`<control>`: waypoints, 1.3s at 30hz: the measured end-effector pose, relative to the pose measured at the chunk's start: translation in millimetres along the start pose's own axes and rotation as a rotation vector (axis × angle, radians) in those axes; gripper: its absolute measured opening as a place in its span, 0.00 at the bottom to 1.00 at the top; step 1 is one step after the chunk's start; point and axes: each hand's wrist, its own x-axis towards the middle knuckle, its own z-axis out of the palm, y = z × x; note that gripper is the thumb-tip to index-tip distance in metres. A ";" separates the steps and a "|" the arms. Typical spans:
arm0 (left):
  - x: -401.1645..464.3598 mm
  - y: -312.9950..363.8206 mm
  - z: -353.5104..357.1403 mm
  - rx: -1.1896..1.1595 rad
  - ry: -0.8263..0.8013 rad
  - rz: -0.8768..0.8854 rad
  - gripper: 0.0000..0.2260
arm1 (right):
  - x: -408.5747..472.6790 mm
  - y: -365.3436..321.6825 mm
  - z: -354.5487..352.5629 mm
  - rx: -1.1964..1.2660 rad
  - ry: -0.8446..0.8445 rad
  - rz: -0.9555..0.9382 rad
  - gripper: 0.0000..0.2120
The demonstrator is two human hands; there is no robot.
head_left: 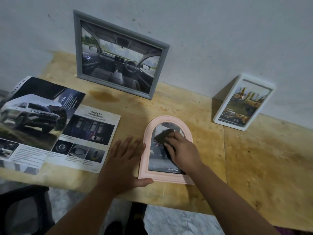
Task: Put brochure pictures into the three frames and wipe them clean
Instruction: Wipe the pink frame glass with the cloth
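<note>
A pink arched frame (146,155) lies flat on the wooden table (254,158), with a car picture behind its glass. My right hand (183,150) grips a dark cloth (163,136) and presses it on the glass. My left hand (126,158) lies flat on the table with straight fingers against the frame's left edge, thumb at its bottom corner. A grey frame (118,55) with a car-interior picture leans on the wall at the back. A white frame (243,103) with a picture leans on the wall at the right.
Opened car brochure pages (50,126) lie on the left part of the table. A dark stain (104,96) marks the wood below the grey frame. The table's front edge runs just below my forearms, with a pale floor (177,221) beneath.
</note>
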 end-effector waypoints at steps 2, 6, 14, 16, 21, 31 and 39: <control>-0.8 -0.2 0.4 -0.005 0.022 0.005 0.51 | -20.6 -4.6 -4.2 0.016 -0.030 -0.055 0.10; 0.0 -0.7 -1.3 -0.011 0.007 0.000 0.51 | -48.9 -8.7 -11.1 0.081 -0.206 -0.124 0.13; 1.0 0.7 -2.6 -0.001 -0.032 -0.011 0.52 | 21.3 18.4 -40.7 0.383 -0.042 0.174 0.09; 0.7 1.5 -2.1 0.013 -0.030 -0.014 0.52 | 33.2 21.7 -26.7 0.198 0.031 0.184 0.12; 0.8 1.7 -1.6 0.018 -0.019 -0.009 0.52 | 3.2 12.6 -0.6 -0.005 0.019 0.099 0.12; -0.1 0.8 -2.8 0.013 -0.059 -0.014 0.52 | -44.5 2.9 -33.9 0.403 -0.362 0.120 0.08; 1.9 2.8 -3.3 0.065 -0.104 -0.031 0.53 | 15.9 26.1 -14.7 -0.052 0.020 0.095 0.14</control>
